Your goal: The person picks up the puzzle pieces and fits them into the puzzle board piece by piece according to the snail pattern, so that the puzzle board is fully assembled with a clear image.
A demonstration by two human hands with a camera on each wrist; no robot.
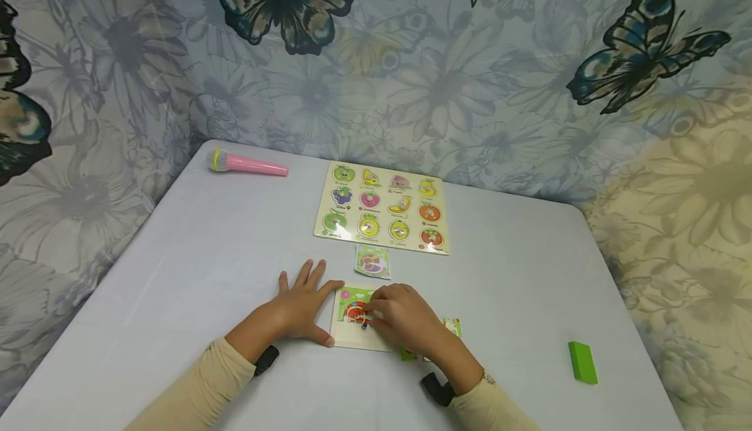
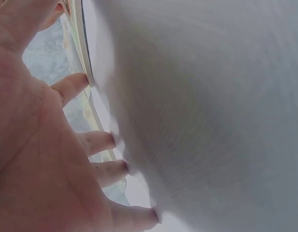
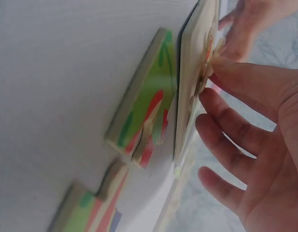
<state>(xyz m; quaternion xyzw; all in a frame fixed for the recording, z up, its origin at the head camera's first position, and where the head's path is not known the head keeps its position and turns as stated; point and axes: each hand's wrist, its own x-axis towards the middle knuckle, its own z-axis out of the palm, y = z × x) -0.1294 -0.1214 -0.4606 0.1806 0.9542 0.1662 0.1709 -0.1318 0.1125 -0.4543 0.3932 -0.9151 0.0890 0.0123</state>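
Observation:
A small wooden jigsaw board (image 1: 360, 338) lies in front of me, its upper part filled with green and red pieces. My left hand (image 1: 296, 307) is spread flat beside it, thumb and index finger touching its left edge. Over the board's right half, my right hand (image 1: 405, 319) pinches a jigsaw piece (image 3: 207, 66) between thumb and index finger, down at the board's surface. That piece is mostly hidden by the fingers. Beside the board, a green and red loose piece (image 3: 151, 96) and another striped loose piece (image 3: 93, 210) lie on the table, partly under my right wrist in the head view.
A small picture card (image 1: 373, 262) lies just beyond the board. Behind it is a larger fruit puzzle board (image 1: 384, 219). A pink toy microphone (image 1: 252, 164) is at the far left, and a green block (image 1: 583, 362) lies near the right edge of the white table (image 1: 499, 274).

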